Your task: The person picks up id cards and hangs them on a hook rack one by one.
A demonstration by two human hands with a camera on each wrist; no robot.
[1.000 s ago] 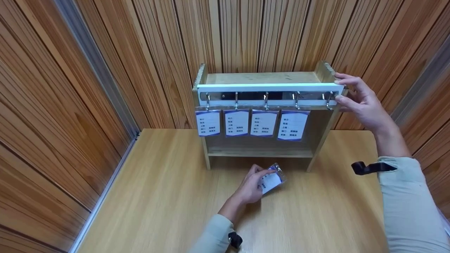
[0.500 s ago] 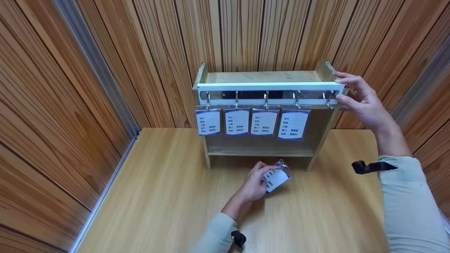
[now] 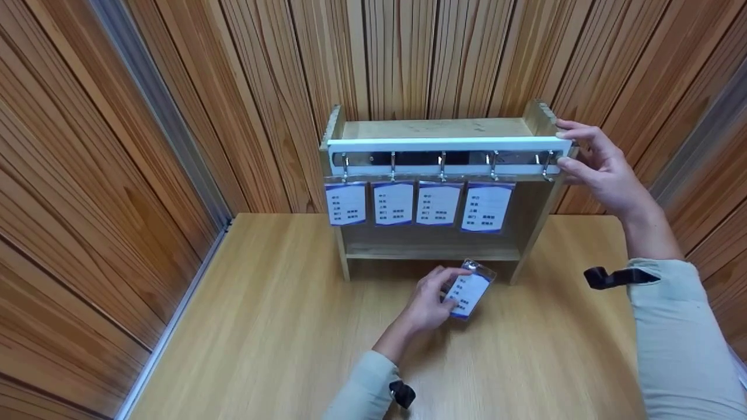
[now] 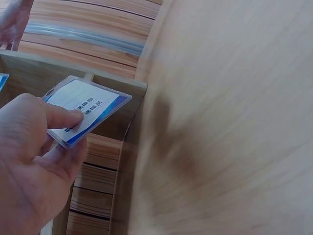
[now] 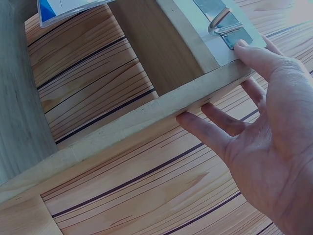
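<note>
My left hand [image 3: 429, 304] holds a badge [image 3: 474, 289] in a clear plastic sleeve, low in front of the wooden shelf [image 3: 432, 254]. In the left wrist view, the thumb lies on the printed face of the tilted badge [image 4: 71, 95], with fingers underneath. My right hand [image 3: 604, 169] grips the right end of a white hook rack [image 3: 408, 142] across the shelf's front. Its thumb presses beside the rightmost hook [image 5: 226, 24], and other fingers touch the outside of the shelf's side board [image 5: 122, 117]. That rightmost hook carries no badge.
Several similar badges [image 3: 488, 207] hang in a row from the other hooks. The shelf stands on a wooden table [image 3: 262, 326], close to the slatted wood wall [image 3: 397, 64]. A metal strip [image 3: 169, 326] runs along the table's left edge.
My left hand has moved slightly right and up toward the shelf, turning the badge more upright, with more of its face showing. The right hand stays at the rack's end.
</note>
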